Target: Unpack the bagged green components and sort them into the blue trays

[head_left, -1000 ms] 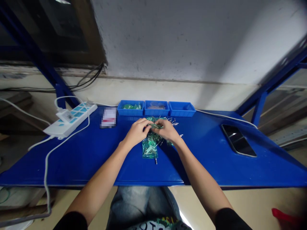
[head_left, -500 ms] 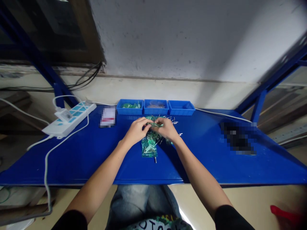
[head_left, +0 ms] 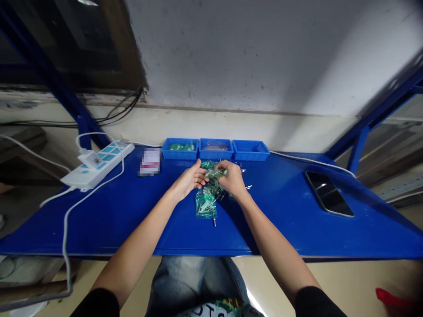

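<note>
My right hand (head_left: 231,177) is closed on a small green plastic bag (head_left: 216,173) with light-coloured pieces inside. My left hand (head_left: 191,179) is open beside it, palm turned inward and fingers apart, its fingertips close to the bag's left end; whether they touch it I cannot tell. Under and in front of the hands lies another green bag (head_left: 206,204) with several metal pins showing in it. One loose metal pin (head_left: 214,222) rests at its near edge. More loose pins (head_left: 248,188) stick out right of my right hand.
Along the wall stand a blue bin (head_left: 180,154) with green bags, a middle blue bin (head_left: 215,154) with clear-looking packets, and a right blue bin (head_left: 251,156). A white power strip (head_left: 95,169) with cables lies left, a blurred card (head_left: 150,162) beside it. A phone (head_left: 328,193) lies right.
Both hands held the small bag between their fingertips before. My left hand has opened and drawn slightly down and left, while my right hand keeps the bag.
</note>
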Demonstrator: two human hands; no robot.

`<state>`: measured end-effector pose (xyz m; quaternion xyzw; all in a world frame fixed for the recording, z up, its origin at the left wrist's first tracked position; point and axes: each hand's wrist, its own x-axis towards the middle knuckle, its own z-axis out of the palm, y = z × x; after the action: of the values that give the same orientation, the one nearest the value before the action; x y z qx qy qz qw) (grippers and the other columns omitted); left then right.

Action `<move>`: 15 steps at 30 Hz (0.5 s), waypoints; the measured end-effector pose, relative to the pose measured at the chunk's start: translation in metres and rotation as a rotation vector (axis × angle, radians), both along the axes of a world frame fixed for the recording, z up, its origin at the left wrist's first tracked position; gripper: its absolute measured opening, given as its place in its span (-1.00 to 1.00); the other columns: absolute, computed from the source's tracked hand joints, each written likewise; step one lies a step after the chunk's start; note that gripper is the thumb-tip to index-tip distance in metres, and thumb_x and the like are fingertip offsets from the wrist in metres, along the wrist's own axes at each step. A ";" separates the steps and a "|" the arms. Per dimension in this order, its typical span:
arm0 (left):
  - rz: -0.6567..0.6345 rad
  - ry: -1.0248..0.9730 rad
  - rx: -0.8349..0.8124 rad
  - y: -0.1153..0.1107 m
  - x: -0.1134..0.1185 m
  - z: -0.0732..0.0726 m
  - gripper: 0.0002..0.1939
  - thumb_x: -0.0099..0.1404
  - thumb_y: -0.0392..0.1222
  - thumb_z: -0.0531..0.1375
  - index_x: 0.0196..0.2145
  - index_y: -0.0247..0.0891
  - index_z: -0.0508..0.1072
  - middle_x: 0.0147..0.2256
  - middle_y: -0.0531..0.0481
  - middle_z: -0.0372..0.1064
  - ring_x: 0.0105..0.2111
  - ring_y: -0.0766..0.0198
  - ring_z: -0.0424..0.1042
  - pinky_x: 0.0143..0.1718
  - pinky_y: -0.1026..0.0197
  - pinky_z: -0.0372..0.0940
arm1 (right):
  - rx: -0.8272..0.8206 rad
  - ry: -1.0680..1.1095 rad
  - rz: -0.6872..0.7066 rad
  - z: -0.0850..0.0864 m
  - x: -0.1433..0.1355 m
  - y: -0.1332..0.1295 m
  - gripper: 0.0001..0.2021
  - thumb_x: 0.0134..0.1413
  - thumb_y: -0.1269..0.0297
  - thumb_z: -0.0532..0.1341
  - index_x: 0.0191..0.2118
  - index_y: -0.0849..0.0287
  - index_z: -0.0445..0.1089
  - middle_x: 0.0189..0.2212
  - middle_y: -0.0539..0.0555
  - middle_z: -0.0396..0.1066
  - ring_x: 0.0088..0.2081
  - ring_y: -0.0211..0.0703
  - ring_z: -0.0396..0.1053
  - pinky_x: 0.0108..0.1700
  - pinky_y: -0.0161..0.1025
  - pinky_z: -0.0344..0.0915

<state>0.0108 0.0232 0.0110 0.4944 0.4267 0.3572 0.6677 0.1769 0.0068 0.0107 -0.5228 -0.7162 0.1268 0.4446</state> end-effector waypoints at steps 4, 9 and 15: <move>0.016 -0.053 0.029 -0.002 0.007 -0.002 -0.70 -0.01 -0.03 0.32 -0.45 -0.34 0.44 -0.56 0.06 0.28 -0.60 0.45 0.25 -0.59 0.37 0.09 | 0.046 -0.065 0.061 -0.002 -0.007 -0.004 -0.83 -0.24 0.52 0.07 -0.46 0.14 0.30 -0.47 0.03 0.34 -0.39 -0.15 0.29 -0.31 -0.29 0.17; 0.153 -0.034 0.191 0.001 0.005 -0.006 -0.77 0.04 -0.13 0.28 -0.34 -0.28 0.44 -0.42 0.01 0.38 -0.48 0.38 0.33 -0.54 0.35 0.13 | -0.020 0.026 0.012 -0.006 -0.009 0.000 -0.61 -0.26 0.56 0.05 -0.20 0.15 0.27 -0.44 0.02 0.32 -0.39 -0.14 0.29 -0.30 -0.26 0.19; 0.277 0.067 0.348 0.004 0.003 -0.006 -0.77 0.07 -0.13 0.25 -0.31 -0.28 0.41 -0.36 0.00 0.40 -0.34 0.29 0.38 -0.38 0.30 0.23 | -0.341 0.446 0.067 -0.006 -0.003 0.007 -0.76 -0.10 0.39 0.08 -0.22 0.18 0.27 -0.52 -0.04 0.30 -0.48 -0.22 0.28 -0.38 -0.29 0.20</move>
<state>0.0134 0.0268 0.0054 0.5503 0.4444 0.4973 0.5024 0.1735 0.0139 0.0049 -0.5254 -0.5858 0.3720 0.4924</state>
